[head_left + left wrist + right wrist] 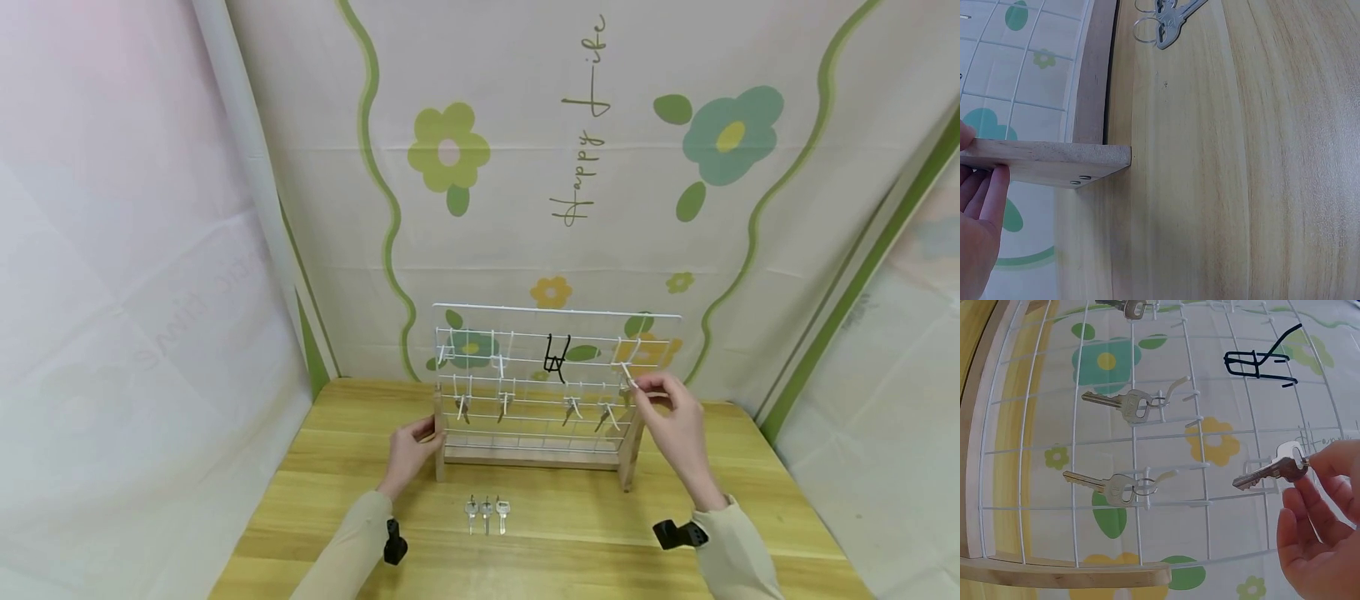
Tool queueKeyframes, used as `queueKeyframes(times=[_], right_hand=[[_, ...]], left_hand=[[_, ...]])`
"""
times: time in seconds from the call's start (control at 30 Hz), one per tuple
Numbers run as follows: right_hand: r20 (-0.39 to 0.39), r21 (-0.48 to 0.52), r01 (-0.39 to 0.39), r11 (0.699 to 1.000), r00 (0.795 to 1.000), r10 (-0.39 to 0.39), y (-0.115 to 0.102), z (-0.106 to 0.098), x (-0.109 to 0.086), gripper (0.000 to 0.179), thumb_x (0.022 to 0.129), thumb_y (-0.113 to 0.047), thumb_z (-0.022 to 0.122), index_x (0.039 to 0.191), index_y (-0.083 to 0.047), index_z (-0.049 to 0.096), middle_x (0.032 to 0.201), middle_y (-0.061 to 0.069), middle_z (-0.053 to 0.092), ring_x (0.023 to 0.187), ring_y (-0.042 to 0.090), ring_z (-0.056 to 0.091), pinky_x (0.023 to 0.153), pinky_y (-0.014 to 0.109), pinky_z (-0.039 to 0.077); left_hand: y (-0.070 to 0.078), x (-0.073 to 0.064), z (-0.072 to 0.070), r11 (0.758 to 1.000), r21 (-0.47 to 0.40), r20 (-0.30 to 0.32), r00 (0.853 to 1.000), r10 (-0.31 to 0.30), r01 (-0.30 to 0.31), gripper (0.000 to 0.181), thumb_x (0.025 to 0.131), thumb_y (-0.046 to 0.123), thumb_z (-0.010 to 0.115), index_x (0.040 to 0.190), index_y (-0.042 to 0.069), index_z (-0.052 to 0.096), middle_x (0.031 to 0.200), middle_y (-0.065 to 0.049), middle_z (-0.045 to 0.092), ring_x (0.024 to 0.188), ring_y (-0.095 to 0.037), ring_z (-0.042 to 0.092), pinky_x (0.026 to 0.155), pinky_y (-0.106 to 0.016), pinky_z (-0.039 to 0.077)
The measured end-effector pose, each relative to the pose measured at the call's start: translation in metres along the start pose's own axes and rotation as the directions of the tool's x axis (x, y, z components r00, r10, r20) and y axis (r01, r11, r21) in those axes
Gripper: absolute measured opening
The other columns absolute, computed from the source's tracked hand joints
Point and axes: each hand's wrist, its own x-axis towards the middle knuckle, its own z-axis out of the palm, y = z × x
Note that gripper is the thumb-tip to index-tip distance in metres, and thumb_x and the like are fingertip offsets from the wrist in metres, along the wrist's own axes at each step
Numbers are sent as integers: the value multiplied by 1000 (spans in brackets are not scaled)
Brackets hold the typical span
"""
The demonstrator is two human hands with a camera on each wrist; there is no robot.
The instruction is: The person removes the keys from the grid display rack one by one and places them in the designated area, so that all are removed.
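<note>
"Right hand now, what's it got?"

"A silver metal key, pinched at its head end, in front of the right part of the white wire rack with its wooden stand! That hold probably leaves the blade clear of the wires."

"And the left hand?"

"Gripping the rack's flat, pale wooden side post, presumably steadying it!"

"Which way's that key?"

"Blade towards the rack's base, long axis slanting!"

"And three flat silver keys side by side before the rack!"
</note>
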Motion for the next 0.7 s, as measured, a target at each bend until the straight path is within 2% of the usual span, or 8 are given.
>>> queueKeyframes(times=[0.17, 0.33, 0.6, 0.7], right_hand=[[-4, -8, 42, 999, 999, -42, -1, -3, -3, 7, 87, 10, 65, 94, 9, 66, 92, 20, 68, 79, -7, 59, 74, 5, 50], [-2, -34, 55, 998, 998, -55, 15, -4, -5, 6, 87, 9, 67, 92, 5, 67, 89, 19, 69, 75, -7, 58, 69, 5, 49], [85, -75, 88, 993, 993, -81, 33, -4, -15, 8, 87, 1, 73, 91, -5, 69, 88, 8, 72, 76, -10, 59, 70, 3, 51], [112, -78, 89, 993, 990, -80, 37, 0, -21, 9, 86, 1, 73, 91, -5, 70, 87, 9, 72, 76, -7, 61, 69, 4, 52]], left_hand=[[1, 0, 0, 1000, -6, -4, 1000, -3, 3, 38, 86, 0, 73, 124, -4, 67, 121, -24, 69, 111, -37, 69, 86, -34, 62], [3, 0, 0, 1000, -10, -6, 1000, -8, 8, 38, 85, -2, 73, 123, -4, 67, 121, -24, 69, 111, -37, 69, 86, -34, 62], [4, -1, 0, 1000, -7, 0, 1000, -9, 9, 37, 88, 0, 71, 124, -4, 66, 122, -24, 69, 112, -37, 69, 85, -33, 62], [5, -2, -1, 1000, 0, 2, 1000, -10, 10, 37, 88, 1, 72, 124, -4, 66, 122, -23, 69, 112, -37, 69, 85, -33, 62]])
